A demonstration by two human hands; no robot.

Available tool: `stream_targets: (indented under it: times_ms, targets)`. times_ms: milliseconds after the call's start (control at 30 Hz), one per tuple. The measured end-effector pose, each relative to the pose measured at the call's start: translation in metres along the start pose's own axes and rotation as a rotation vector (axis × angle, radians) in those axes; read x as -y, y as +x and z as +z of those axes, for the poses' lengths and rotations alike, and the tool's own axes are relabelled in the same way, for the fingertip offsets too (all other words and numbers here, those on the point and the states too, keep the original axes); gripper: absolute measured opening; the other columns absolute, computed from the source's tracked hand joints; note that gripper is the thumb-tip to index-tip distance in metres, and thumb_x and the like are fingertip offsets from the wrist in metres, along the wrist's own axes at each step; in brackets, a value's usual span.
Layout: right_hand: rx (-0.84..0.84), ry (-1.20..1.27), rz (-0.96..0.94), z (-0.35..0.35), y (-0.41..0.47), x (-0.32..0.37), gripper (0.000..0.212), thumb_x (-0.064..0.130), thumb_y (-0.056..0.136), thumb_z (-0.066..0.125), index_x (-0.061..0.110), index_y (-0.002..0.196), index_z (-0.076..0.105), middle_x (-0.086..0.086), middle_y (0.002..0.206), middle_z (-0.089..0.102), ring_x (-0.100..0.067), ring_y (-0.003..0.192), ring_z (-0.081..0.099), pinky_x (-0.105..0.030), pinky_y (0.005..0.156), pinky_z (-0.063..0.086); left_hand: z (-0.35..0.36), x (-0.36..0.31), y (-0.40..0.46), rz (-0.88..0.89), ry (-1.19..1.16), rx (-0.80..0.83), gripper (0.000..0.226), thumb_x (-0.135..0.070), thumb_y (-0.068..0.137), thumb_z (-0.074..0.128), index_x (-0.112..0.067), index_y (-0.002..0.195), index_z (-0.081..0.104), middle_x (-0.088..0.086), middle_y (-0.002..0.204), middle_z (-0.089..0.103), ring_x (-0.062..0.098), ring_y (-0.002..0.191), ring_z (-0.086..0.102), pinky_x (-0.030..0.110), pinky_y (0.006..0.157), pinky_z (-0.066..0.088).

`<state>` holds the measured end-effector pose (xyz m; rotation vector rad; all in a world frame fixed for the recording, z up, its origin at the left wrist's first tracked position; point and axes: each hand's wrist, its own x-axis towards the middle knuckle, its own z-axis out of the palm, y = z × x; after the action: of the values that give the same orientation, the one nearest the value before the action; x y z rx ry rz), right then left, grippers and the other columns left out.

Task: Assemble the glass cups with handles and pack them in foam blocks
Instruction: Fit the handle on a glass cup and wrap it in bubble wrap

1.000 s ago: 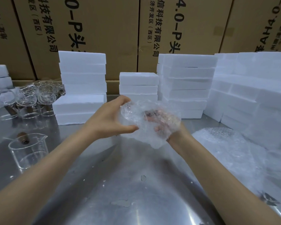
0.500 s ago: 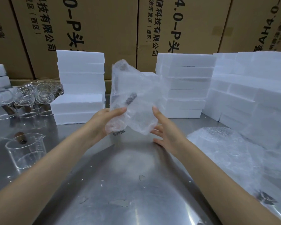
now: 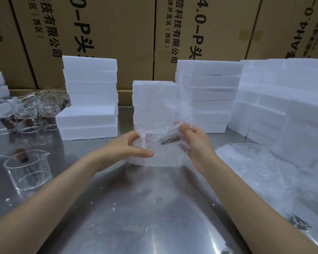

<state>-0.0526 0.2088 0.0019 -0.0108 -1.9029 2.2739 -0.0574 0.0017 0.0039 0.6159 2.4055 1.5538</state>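
Nearest, a bare stretch of the steel table (image 3: 136,208) is seen, flecked with white foam crumbs. Just beyond it, a bubble-wrap bundle (image 3: 160,143) is held above the table between both hands. It is gripped from the left by the left hand (image 3: 125,147), thumb stretched along its lower edge and fingers curled behind; its right side and upper flap are pinched by the right hand (image 3: 195,142). A dark handle (image 3: 170,139) is glimpsed through the wrap, so a glass cup is judged to be inside, though its outline cannot be made out. The bundle is likely light, soft outside, brittle within; it is best cradled around the body, not squeezed at the handle. To the left, an unwrapped glass cup (image 3: 27,169) stands on the table, with more cups (image 3: 31,110) behind. Loose bubble wrap (image 3: 255,162) lies to the right. Farther back, foam blocks (image 3: 90,98) are stacked before cardboard cartons (image 3: 108,33).
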Motion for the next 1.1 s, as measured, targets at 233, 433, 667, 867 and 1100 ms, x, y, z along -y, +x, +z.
stream_targets:
  times_ms: [233, 433, 667, 867, 1100]
  targets:
    - [0.053, -0.097, -0.077, 0.007, -0.008, 0.005, 0.017, 0.023, 0.092, 0.057, 0.019, 0.100, 0.072, -0.025, 0.116, 0.061, -0.034, 0.091, 0.066, -0.044, 0.080, 0.055, 0.008, -0.003, 0.001, 0.059, 0.077, 0.064, 0.059, -0.028, 0.070, 0.077, -0.044, 0.119, 0.048, -0.029, 0.121, 0.057, -0.013, 0.111, 0.052, 0.005, 0.087, 0.042]
    - [0.019, -0.148, -0.064, 0.007, -0.005, 0.003, 0.017, 0.023, 0.093, 0.056, 0.023, 0.091, 0.073, -0.016, 0.096, 0.069, -0.030, 0.080, 0.065, -0.041, 0.073, 0.057, 0.013, -0.005, 0.003, 0.104, 0.018, -0.062, 0.047, -0.046, 0.070, 0.079, -0.046, 0.112, 0.059, -0.028, 0.113, 0.064, -0.006, 0.109, 0.057, 0.017, 0.092, 0.044]
    - [-0.046, -0.331, -0.092, -0.001, -0.002, 0.004, 0.035, 0.050, 0.093, 0.046, 0.026, 0.077, 0.065, 0.022, 0.050, 0.051, 0.007, 0.042, 0.048, -0.007, 0.047, 0.036, 0.010, 0.006, 0.013, 0.109, -0.050, -0.395, 0.010, -0.020, 0.077, 0.078, -0.022, 0.082, 0.069, -0.020, 0.071, 0.070, -0.009, 0.064, 0.062, 0.003, 0.057, 0.042]
    - [0.150, -0.552, 0.155, -0.016, -0.008, 0.013, 0.048, 0.070, 0.072, 0.058, 0.028, 0.095, 0.057, 0.013, 0.095, 0.054, -0.007, 0.082, 0.052, -0.025, 0.069, 0.043, 0.010, 0.009, 0.015, 0.091, -0.164, -0.471, 0.016, -0.015, 0.075, 0.078, -0.025, 0.084, 0.068, -0.012, 0.083, 0.071, 0.006, 0.078, 0.067, 0.017, 0.062, 0.049]
    - [0.022, -0.402, -0.241, 0.000, -0.010, 0.013, 0.012, 0.015, 0.087, 0.065, 0.015, 0.075, 0.064, 0.013, 0.067, 0.057, 0.011, 0.049, 0.051, -0.004, 0.049, 0.038, 0.017, 0.005, 0.016, 0.183, -0.003, -0.418, 0.025, -0.007, 0.078, 0.077, -0.030, 0.076, 0.066, -0.025, 0.058, 0.065, -0.014, 0.058, 0.060, 0.003, 0.053, 0.045]
